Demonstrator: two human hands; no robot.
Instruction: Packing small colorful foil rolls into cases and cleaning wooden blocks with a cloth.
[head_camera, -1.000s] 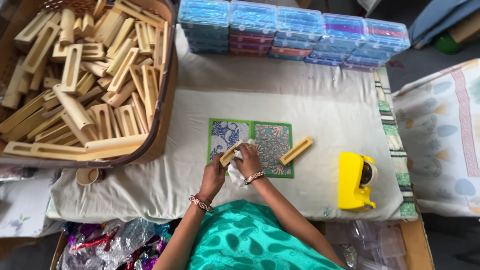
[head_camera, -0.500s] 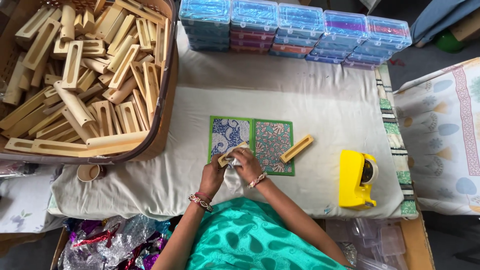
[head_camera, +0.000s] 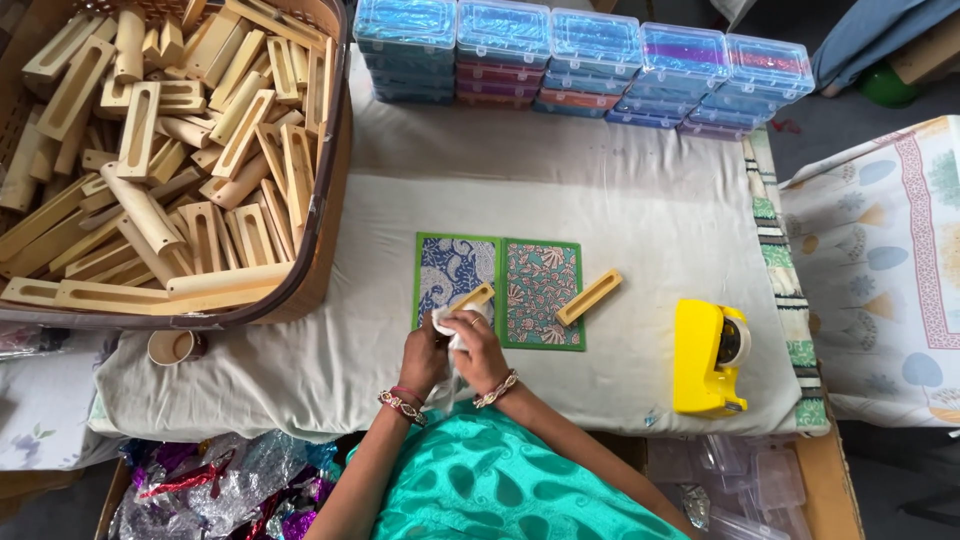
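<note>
Lower centre: left hand (head_camera: 424, 358) and right hand (head_camera: 478, 350) closed together on slotted pale wooden block (head_camera: 473, 297) and white cloth or film (head_camera: 446, 322), over blue-patterned green-edged mat (head_camera: 456, 281). Judged: wrapping or wiping of 1 block in hand, unfinished. 2nd wooden block (head_camera: 589, 297) lying untouched right of centre. Upper left: brown basket (head_camera: 318, 250) heaped with blocks, seemingly still unhandled.

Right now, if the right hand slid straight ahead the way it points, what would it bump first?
Probably the patterned green-edged mat: the right hand points up and away over it. Beyond lies bare cloth, then stacked plastic boxes. Height above the mat is unclear.
</note>
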